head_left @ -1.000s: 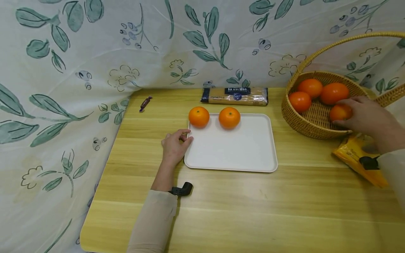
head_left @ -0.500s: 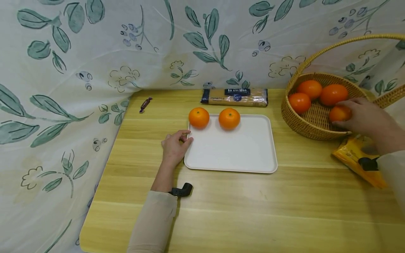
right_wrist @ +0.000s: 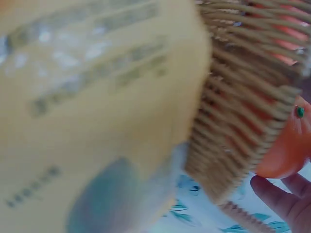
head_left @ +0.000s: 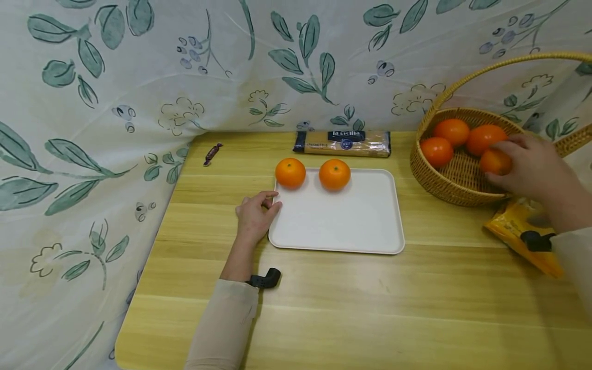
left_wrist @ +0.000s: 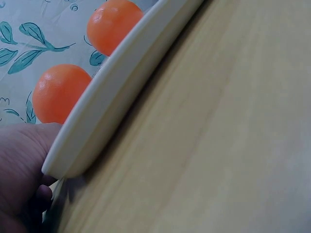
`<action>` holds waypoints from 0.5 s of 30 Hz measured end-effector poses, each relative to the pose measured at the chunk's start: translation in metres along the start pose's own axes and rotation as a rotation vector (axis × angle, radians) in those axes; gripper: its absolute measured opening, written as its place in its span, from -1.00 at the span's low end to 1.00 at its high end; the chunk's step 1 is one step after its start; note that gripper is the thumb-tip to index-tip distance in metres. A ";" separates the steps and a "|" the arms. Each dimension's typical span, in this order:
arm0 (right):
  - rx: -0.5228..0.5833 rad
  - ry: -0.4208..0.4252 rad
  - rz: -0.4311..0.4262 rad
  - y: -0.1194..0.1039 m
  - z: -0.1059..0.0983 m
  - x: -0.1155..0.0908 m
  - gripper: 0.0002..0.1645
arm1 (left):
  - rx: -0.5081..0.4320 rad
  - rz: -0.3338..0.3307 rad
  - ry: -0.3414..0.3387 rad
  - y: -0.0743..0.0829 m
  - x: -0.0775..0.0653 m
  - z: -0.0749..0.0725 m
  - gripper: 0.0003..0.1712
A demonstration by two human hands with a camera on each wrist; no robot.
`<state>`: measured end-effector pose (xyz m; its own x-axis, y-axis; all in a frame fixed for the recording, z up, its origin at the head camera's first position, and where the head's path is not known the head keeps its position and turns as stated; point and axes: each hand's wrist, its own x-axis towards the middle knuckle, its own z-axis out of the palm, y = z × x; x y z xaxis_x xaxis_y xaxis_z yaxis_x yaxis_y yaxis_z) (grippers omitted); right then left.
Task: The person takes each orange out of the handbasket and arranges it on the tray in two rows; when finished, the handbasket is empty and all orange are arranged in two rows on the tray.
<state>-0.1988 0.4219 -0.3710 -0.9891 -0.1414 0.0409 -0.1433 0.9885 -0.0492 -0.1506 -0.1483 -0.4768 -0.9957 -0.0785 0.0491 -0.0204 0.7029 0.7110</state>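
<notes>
My left hand [head_left: 255,216] holds the left edge of a white rectangular tray [head_left: 337,221], thumb at the rim in the left wrist view. Two oranges, a left one [head_left: 290,173] and a right one [head_left: 334,175], sit along the tray's back edge. At the right, my right hand [head_left: 538,167] grips another orange [head_left: 495,162] inside the near right side of a wicker basket [head_left: 444,186]. In the right wrist view, fingertips [right_wrist: 274,194] show against this orange, which has a green stem spot. Several reddish-orange round fruits [head_left: 437,152] lie farther back in the basket.
A spaghetti pack [head_left: 342,143] lies behind the tray against the patterned cloth. A small wrapped candy [head_left: 213,154] is at the back left. A yellow bag [head_left: 520,226] lies under the right wrist, beside the basket. The basket's tall handle [head_left: 499,64] arches over it.
The right hand and the orange in it have risen very slightly within the basket. The left hand and the tray stay in place.
</notes>
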 end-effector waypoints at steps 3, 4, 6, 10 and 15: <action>-0.016 -0.010 0.026 -0.011 -0.010 -0.002 -0.19 | -0.008 0.003 0.001 -0.001 0.000 0.000 -0.66; -0.026 -0.018 0.032 -0.015 -0.013 -0.002 -0.17 | -0.011 0.004 0.001 -0.001 0.000 0.000 -0.67; -0.041 -0.017 0.034 -0.023 -0.020 -0.003 -0.16 | -0.016 0.005 0.001 -0.001 -0.001 0.000 -0.67; -0.060 -0.037 0.043 -0.039 -0.034 -0.004 -0.11 | -0.014 0.005 0.002 -0.001 -0.001 -0.001 -0.67; -0.046 -0.051 0.026 -0.059 -0.046 -0.006 -0.05 | -0.008 0.003 -0.004 0.000 0.000 -0.001 -0.66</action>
<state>-0.1830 0.3673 -0.3229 -0.9931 -0.1169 -0.0107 -0.1169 0.9931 -0.0031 -0.1504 -0.1493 -0.4761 -0.9961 -0.0734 0.0482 -0.0166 0.6973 0.7166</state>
